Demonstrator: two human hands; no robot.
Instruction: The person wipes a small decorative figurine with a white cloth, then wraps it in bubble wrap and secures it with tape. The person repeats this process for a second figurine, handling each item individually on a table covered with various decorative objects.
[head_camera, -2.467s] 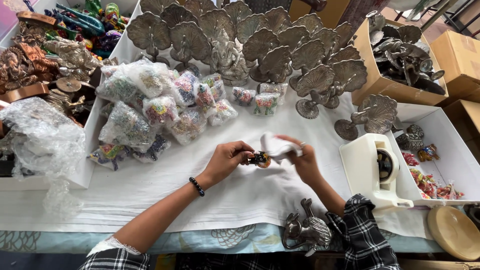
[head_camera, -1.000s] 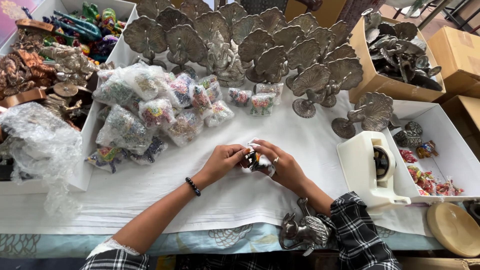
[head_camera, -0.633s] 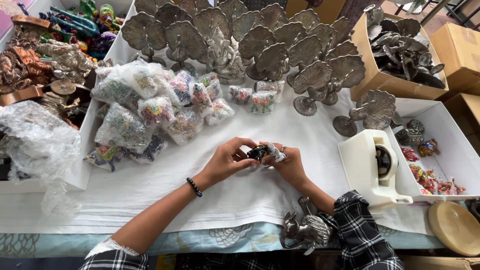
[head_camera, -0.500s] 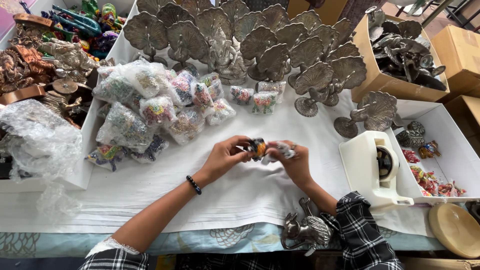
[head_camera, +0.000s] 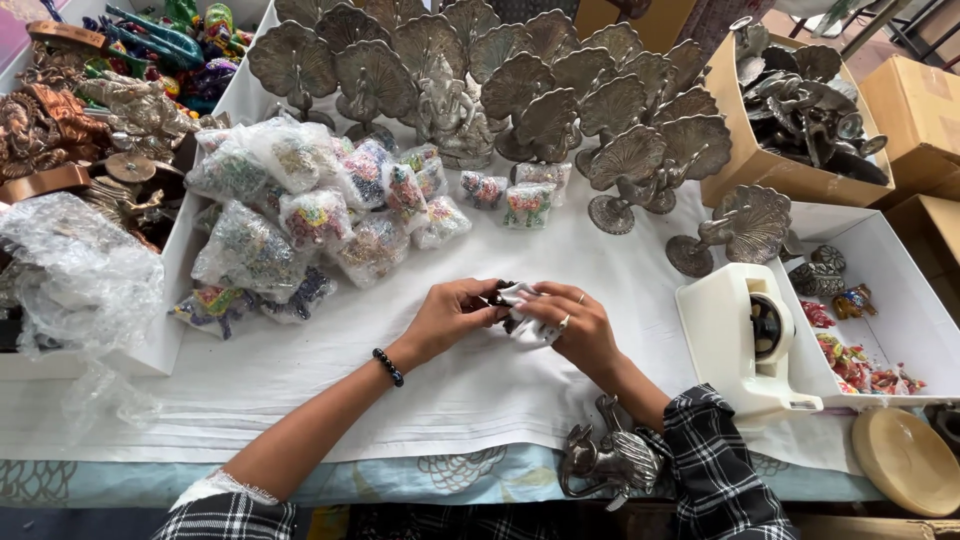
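Over the white tablecloth (head_camera: 330, 370) both my hands meet at the table's middle. My left hand (head_camera: 452, 312) and my right hand (head_camera: 568, 326) together pinch a small dark figurine half wrapped in clear bubble wrap (head_camera: 517, 305). Most of the figurine is hidden by the wrap and my fingers. A black bead bracelet sits on my left wrist. A pile of bubble-wrapped colourful figurines (head_camera: 310, 215) lies just beyond my left hand.
Rows of grey metal peacock figures (head_camera: 560, 90) stand at the back. A white tape dispenser (head_camera: 745, 340) sits right of my hands, with a white tray (head_camera: 930, 330) of small items. A cardboard box (head_camera: 740, 120) of metal figures is back right. Loose bubble wrap (head_camera: 80, 280) lies left.
My hands stayed together at the table's middle, turning the small figurine and folding the bubble wrap further around it; less of the figurine shows now.
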